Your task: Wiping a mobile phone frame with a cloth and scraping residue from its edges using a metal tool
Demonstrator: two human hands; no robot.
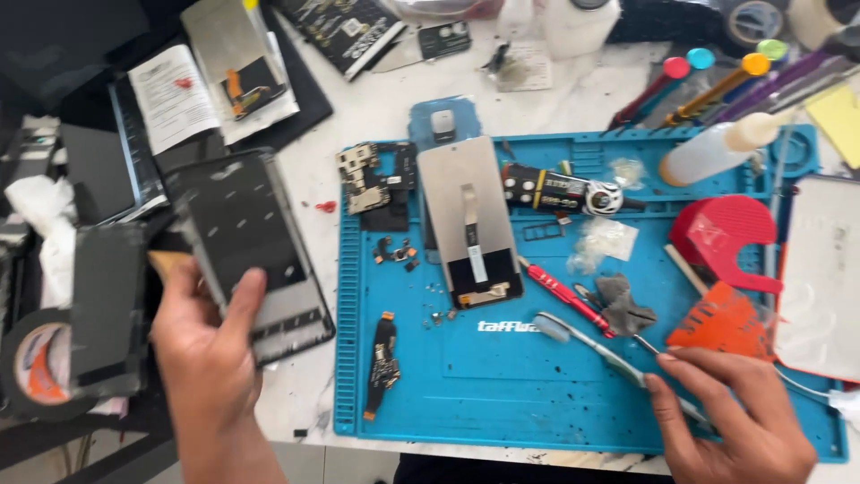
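At the far left a roll of tape [40, 363] lay at the edge of the table [376, 112], partly under a dark slab; just beside it the left hand [210, 345] rose from the lower edge with the wrist bent upward, its thumb laid across the face of a black phone frame [251, 251] and its fingers [166, 278] curled behind it, so that the frame was gripped and held tilted above the table's edge, clear of the blue mat [502, 394]; further right, on the mat, a dark flex cable [382, 363] lay near the left border, with a small circuit board [367, 179] above it and a grey display panel [470, 220] lying face down beside that; a red-handled tool [564, 294] rested just right of the panel; the right hand [730, 417] came in from the lower right corner, palm down and low over the mat, its thumb and forefinger pressed together on the handle of a toothbrush [596, 350], whose head pointed left toward the middle of the mat; beyond it an orange plastic piece [726, 323] and a red one [726, 233] lay near the mat's right side.
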